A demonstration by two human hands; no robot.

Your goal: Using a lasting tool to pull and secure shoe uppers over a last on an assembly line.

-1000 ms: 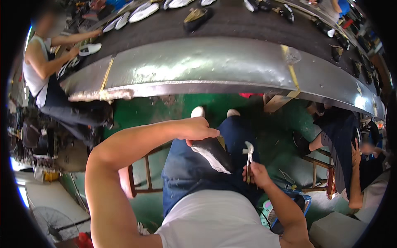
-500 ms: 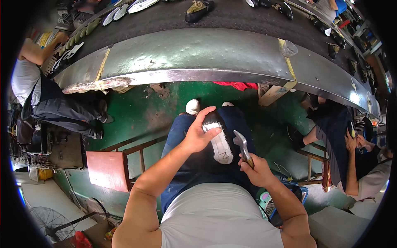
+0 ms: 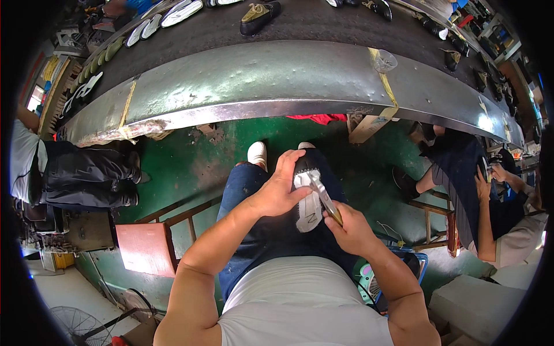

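My left hand point(image 3: 278, 189) grips a dark shoe upper point(image 3: 309, 215), its pale underside turned up and a ridged, pleated edge around it. The shoe rests over my lap, its toe end pointing away from me. Fingers wrap the far left side and the thumb lies across the underside. In my right hand point(image 3: 351, 232) is a hammer point(image 3: 324, 199) with a metal head and a brownish grip. Its head is over the underside close to my left thumb; whether it touches is hard to tell.
Beyond my knees runs a metal-edged conveyor point(image 3: 248, 78) carrying several shoes and soles, including an olive and black shoe point(image 3: 259, 17). A reddish stool point(image 3: 145, 249) stands at my left. Co-workers sit or stand at left and right point(image 3: 485, 196). A fan point(image 3: 81, 323) is at lower left.
My right hand has swung the hammer left and forward from beside the shoe to over its underside. My left hand keeps its hold. The whole view has shifted slightly.
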